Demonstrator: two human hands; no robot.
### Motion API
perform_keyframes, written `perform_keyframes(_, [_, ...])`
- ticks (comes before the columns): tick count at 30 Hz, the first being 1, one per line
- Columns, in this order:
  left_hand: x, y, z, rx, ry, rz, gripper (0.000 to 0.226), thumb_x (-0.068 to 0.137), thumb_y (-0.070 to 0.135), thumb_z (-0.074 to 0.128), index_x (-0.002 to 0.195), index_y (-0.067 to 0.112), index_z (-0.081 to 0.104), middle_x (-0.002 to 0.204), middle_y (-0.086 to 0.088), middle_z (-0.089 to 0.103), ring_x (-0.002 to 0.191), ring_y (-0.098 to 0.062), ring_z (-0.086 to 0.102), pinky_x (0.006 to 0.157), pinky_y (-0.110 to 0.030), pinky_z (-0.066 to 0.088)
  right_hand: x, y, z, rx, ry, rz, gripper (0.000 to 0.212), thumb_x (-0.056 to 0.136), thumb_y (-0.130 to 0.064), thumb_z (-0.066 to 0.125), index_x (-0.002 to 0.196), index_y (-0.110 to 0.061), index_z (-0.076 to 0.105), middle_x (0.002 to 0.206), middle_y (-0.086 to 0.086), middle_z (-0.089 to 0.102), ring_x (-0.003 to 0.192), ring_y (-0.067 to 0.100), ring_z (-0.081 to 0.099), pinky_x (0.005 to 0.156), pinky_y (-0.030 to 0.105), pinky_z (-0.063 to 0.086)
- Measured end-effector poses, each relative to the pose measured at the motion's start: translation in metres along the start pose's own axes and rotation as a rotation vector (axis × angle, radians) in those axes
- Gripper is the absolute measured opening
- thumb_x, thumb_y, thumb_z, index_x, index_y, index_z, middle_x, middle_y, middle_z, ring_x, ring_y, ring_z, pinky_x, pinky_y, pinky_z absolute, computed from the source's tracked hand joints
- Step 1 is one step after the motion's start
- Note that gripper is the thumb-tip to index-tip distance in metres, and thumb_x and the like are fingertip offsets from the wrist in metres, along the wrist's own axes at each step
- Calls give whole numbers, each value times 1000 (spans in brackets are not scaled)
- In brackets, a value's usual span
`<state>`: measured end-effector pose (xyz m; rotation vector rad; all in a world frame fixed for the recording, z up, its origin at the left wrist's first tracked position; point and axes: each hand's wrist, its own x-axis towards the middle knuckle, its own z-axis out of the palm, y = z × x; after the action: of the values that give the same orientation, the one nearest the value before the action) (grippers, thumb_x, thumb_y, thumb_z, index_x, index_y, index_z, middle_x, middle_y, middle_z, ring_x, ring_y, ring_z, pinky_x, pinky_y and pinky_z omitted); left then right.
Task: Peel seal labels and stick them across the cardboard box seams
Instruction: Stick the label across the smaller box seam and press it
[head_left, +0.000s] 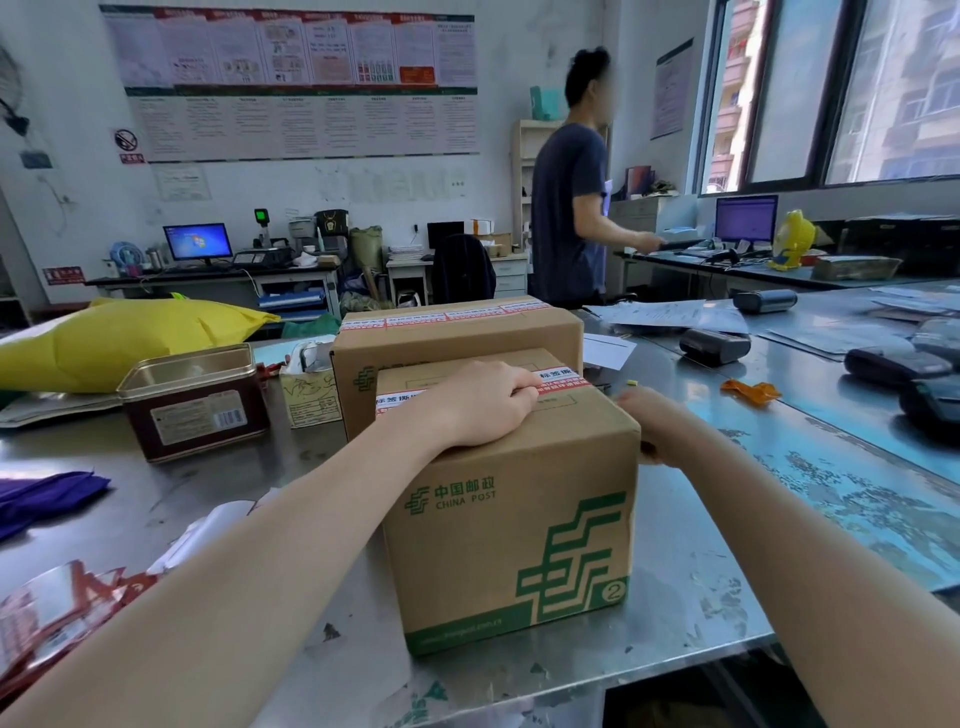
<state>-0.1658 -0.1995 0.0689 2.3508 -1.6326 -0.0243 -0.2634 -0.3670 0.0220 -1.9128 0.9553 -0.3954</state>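
Both hands are on the near cardboard box (511, 499); the left hand (480, 402) lies on top, fingers curled down onto the seal label (563, 379) along the seam; the right hand (652, 421) holds the box's right side, its fingers hidden, so I cannot tell that grip; a second, sealed box (457, 332) touches behind; an open tin (195, 397) stands left on the steel table (685, 545).

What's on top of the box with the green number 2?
A red and white seal label runs across the top of the box. The left hand rests over its middle, hiding that part. The right hand holds the box's far side.
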Motion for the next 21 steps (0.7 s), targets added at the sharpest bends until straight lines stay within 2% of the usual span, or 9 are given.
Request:
perform_keyframes(3, [0, 1, 1, 1, 1, 0, 40, 101, 30, 31, 138, 23, 45, 146, 1, 43, 134, -19, 37, 105, -31, 28, -1, -11, -3, -42, 183, -89, 21, 84, -14, 50, 66, -6, 46, 57, 8, 43, 52, 19, 38, 49, 26, 32])
perform_keyframes(5, [0, 1, 1, 7, 7, 2, 41, 101, 30, 31, 139, 23, 45, 146, 1, 43, 134, -19, 37, 106, -31, 28, -3, -27, -3, -15, 219, -150, 21, 82, -11, 46, 61, -8, 41, 57, 6, 40, 57, 21, 37, 52, 26, 29])
perform_keyframes(7, [0, 1, 1, 18, 14, 2, 41, 101, 29, 31, 139, 22, 45, 146, 0, 43, 134, -20, 37, 105, -30, 29, -6, -41, 0, -27, 190, -208, 24, 82, -9, 45, 59, -8, 41, 58, 5, 39, 59, 21, 37, 56, 28, 30])
perform_keyframes(10, [1, 2, 0, 41, 17, 11, 41, 101, 29, 30, 139, 22, 44, 146, -2, 43, 133, -21, 38, 104, -30, 30, -12, -52, 7, -271, 120, -273, 24, 88, -11, 47, 66, -3, 52, 64, 8, 46, 62, 22, 44, 55, 27, 34])
perform_keyframes(13, [1, 1, 1, 53, 12, 14, 41, 101, 29, 30, 139, 22, 43, 147, -2, 43, 133, -21, 38, 104, -30, 30, -13, -51, 10, -421, 108, -283, 36, 93, -13, 43, 58, -9, 38, 60, 6, 38, 54, 18, 36, 47, 27, 27])
perform_keyframes(15, [2, 1, 2, 56, 6, 13, 41, 101, 29, 29, 139, 22, 43, 147, -3, 42, 133, -22, 37, 103, -30, 30, -16, -52, 11, -494, 114, -263, 29, 95, -11, 38, 70, -4, 49, 72, 10, 48, 64, 23, 45, 55, 27, 34])
perform_keyframes(17, [3, 2, 1, 54, 1, 7, 41, 102, 30, 29, 140, 23, 43, 147, -4, 41, 133, -23, 37, 103, -30, 29, -18, -54, 12, -587, 121, -257, 24, 97, -10, 35, 98, 1, 57, 97, 18, 58, 88, 30, 56, 69, 29, 39])
perform_keyframes(18, [2, 2, 1, 51, -1, 3, 41, 102, 30, 29, 140, 23, 42, 147, -4, 41, 133, -23, 37, 104, -30, 29, -20, -55, 13, -622, 125, -251, 25, 98, -10, 34, 105, 3, 55, 106, 19, 58, 97, 32, 57, 72, 29, 40])
perform_keyframes(21, [1, 0, 0, 31, 16, 9, 40, 101, 30, 31, 138, 22, 45, 146, -2, 43, 132, -22, 38, 102, -28, 30, -22, -54, 14, -703, 155, -275, 23, 97, -9, 36, 103, 2, 54, 111, 19, 59, 92, 32, 56, 70, 30, 39])
